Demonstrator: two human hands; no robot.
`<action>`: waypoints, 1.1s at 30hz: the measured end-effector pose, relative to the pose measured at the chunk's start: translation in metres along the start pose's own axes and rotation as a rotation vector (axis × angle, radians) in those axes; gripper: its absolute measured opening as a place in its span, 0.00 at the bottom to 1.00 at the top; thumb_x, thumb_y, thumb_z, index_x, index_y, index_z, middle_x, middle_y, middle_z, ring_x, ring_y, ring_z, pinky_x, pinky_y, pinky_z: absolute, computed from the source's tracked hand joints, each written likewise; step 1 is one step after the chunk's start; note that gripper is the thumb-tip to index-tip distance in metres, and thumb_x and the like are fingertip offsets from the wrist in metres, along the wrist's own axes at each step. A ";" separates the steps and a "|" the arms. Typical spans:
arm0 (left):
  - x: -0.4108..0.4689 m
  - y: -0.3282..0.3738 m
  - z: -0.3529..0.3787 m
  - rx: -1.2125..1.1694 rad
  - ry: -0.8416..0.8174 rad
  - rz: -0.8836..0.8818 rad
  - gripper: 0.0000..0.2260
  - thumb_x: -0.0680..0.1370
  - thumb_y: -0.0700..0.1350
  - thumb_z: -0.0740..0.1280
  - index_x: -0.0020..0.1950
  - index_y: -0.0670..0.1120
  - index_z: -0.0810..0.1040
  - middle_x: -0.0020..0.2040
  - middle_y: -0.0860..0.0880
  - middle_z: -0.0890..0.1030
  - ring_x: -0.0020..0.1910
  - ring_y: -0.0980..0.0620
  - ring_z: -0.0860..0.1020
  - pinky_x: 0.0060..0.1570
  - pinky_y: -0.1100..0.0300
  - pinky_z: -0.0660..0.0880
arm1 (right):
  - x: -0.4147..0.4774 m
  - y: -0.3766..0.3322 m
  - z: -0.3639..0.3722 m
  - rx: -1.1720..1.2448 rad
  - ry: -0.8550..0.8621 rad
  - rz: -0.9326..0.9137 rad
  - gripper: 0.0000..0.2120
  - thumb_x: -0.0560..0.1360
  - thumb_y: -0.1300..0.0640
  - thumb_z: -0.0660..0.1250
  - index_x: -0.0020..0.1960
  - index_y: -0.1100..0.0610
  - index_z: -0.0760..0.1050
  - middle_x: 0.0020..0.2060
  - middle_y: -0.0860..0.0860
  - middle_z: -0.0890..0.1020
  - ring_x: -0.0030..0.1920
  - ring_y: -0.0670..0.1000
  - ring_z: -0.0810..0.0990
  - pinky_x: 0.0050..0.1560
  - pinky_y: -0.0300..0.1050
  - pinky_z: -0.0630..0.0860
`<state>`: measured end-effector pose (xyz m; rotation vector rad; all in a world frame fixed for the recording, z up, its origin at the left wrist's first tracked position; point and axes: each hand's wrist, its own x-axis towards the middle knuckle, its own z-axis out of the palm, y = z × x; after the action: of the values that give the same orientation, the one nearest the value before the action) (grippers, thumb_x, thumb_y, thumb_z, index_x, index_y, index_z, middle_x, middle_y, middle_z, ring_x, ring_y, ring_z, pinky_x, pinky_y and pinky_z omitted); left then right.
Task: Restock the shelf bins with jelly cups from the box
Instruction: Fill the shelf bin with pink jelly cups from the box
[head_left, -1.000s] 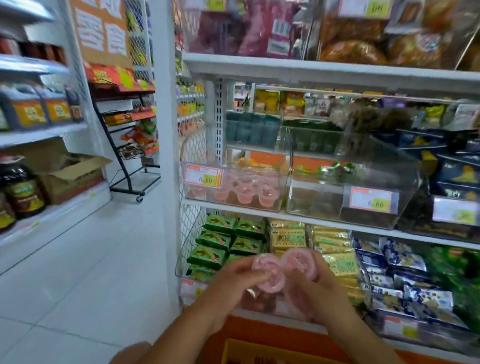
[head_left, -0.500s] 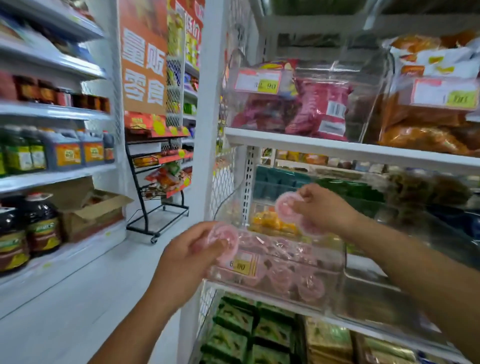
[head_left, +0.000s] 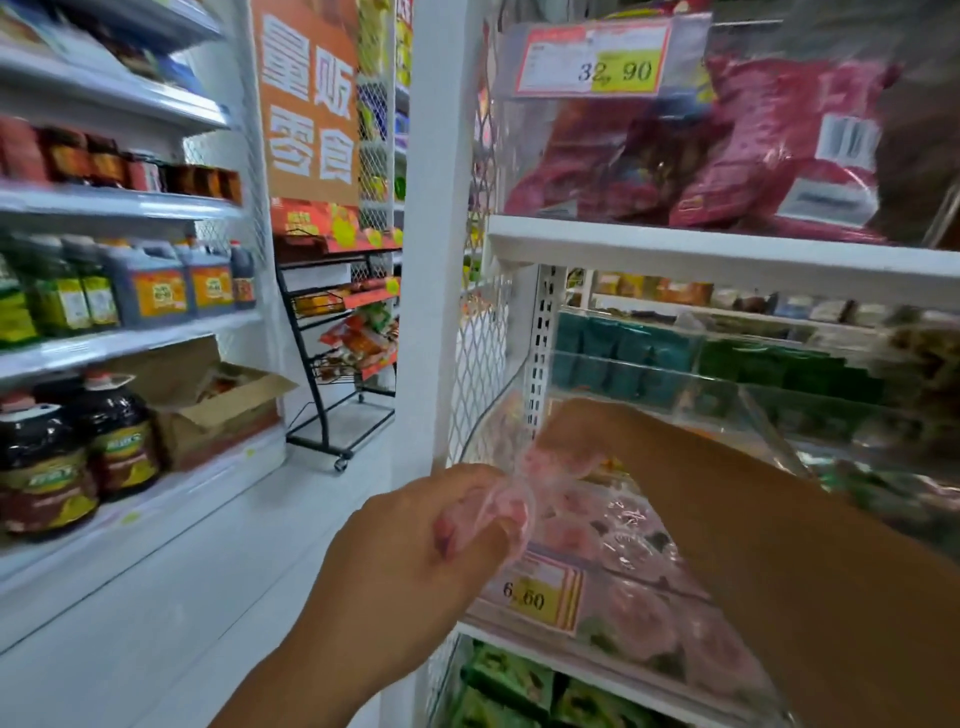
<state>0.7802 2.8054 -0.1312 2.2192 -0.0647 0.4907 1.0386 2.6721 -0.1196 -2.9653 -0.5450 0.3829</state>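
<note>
The left hand (head_left: 410, 556) curls its fingers (head_left: 457, 480) round a small pink jelly cup (head_left: 496, 512) just beside the clear plastic shelf bin (head_left: 597, 569), while the right hand (head_left: 582, 431) pinches a second pink jelly cup (head_left: 558, 462) over that bin.

The jelly cup (head_left: 498, 514) was thin, translucent pink plastic, glossy, with crinkled film. The bin (head_left: 613, 582) was clear hard plastic, shiny with glare, and a paper price label (head_left: 540, 597) was stuck on its front edge. The shelf (head_left: 727, 254) looked like smooth white painted metal, as did the side mesh (head_left: 478, 374). The cardboard box (head_left: 218, 415) was matt brown. The red bags (head_left: 769, 140) were glossy film.
</note>
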 end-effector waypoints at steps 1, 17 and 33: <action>0.000 0.000 0.000 -0.008 -0.002 -0.005 0.20 0.64 0.70 0.57 0.55 0.73 0.72 0.48 0.67 0.81 0.47 0.63 0.80 0.52 0.55 0.78 | -0.004 -0.002 0.001 0.067 -0.016 0.002 0.18 0.81 0.50 0.58 0.69 0.54 0.71 0.63 0.51 0.78 0.58 0.52 0.77 0.60 0.45 0.70; -0.004 -0.006 0.005 0.028 0.010 -0.031 0.20 0.69 0.68 0.58 0.61 0.72 0.71 0.53 0.68 0.79 0.49 0.67 0.78 0.54 0.58 0.77 | -0.023 0.006 -0.013 -0.054 0.117 -0.025 0.12 0.78 0.56 0.66 0.57 0.63 0.79 0.48 0.56 0.82 0.46 0.54 0.83 0.38 0.41 0.80; -0.003 -0.008 0.008 -0.025 -0.005 -0.056 0.26 0.66 0.71 0.58 0.63 0.69 0.72 0.57 0.66 0.79 0.53 0.64 0.78 0.57 0.55 0.76 | -0.036 0.023 0.008 0.203 0.027 0.071 0.18 0.76 0.67 0.66 0.66 0.61 0.75 0.55 0.57 0.79 0.51 0.56 0.81 0.53 0.47 0.79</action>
<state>0.7815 2.8045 -0.1428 2.1915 -0.0118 0.4516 1.0118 2.6381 -0.1230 -2.7946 -0.3743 0.3797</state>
